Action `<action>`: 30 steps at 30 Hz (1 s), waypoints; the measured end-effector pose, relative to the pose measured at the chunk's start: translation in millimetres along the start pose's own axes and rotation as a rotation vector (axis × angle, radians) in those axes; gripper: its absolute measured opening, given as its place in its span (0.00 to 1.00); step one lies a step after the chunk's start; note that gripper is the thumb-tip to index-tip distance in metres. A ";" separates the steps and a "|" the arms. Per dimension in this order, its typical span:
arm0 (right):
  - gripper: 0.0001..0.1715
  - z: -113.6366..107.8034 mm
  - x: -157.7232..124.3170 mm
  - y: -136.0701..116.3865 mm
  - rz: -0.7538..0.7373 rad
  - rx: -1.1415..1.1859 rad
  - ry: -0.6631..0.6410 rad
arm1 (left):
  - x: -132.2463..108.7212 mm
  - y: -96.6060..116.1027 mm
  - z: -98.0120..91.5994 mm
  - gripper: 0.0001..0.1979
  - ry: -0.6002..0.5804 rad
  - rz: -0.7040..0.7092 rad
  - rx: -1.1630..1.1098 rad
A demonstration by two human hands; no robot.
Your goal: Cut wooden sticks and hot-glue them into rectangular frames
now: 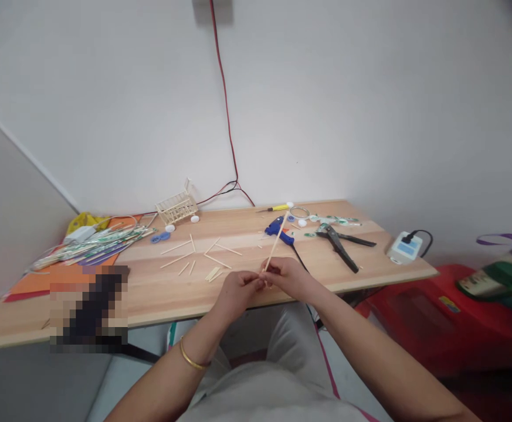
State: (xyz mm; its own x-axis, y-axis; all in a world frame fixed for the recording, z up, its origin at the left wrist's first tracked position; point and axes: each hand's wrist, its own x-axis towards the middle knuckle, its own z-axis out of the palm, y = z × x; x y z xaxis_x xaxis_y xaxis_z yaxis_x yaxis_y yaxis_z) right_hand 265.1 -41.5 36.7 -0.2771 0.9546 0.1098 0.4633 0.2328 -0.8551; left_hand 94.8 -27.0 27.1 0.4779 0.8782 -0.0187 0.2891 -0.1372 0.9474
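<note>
Both my hands meet just above the front edge of the wooden table (370,258). My right hand (287,275) pinches the lower end of a long thin wooden stick (277,241) that slants up and away toward the glue gun. My left hand (238,290), with a gold bangle on the wrist, has its fingertips closed on the same lower end of the stick. Several short cut sticks (203,258) lie scattered on the table just beyond my hands.
A blue glue gun (280,230), black pliers (339,246), a yellow-handled tool (277,207), white bottle caps and a small stick-built cart (177,206) lie further back. Coloured sticks and orange paper (62,272) sit at the left. A white power strip (405,247) rests at the right edge, beside a red stool (436,316).
</note>
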 end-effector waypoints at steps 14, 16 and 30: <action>0.14 -5.2 -2.5 -6.7 0.058 -0.007 0.017 | 2.7 11.2 9.8 0.11 0.012 -0.042 -0.223; 0.15 -16.2 -3.5 -4.6 0.059 -0.041 -0.037 | 3.6 10.0 9.6 0.12 0.003 -0.019 -0.196; 0.51 -179.5 -29.6 117.5 0.742 -0.951 0.111 | 2.8 12.8 -16.4 0.11 0.148 -0.039 -0.246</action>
State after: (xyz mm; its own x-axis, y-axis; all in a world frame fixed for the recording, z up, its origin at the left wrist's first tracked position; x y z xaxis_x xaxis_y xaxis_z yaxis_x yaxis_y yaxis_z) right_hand 478.9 -9.0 23.9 0.3709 0.9137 -0.1662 0.9251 -0.3791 -0.0196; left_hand 86.3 -18.8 44.4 0.3387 0.9405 -0.0264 0.0862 -0.0031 0.9963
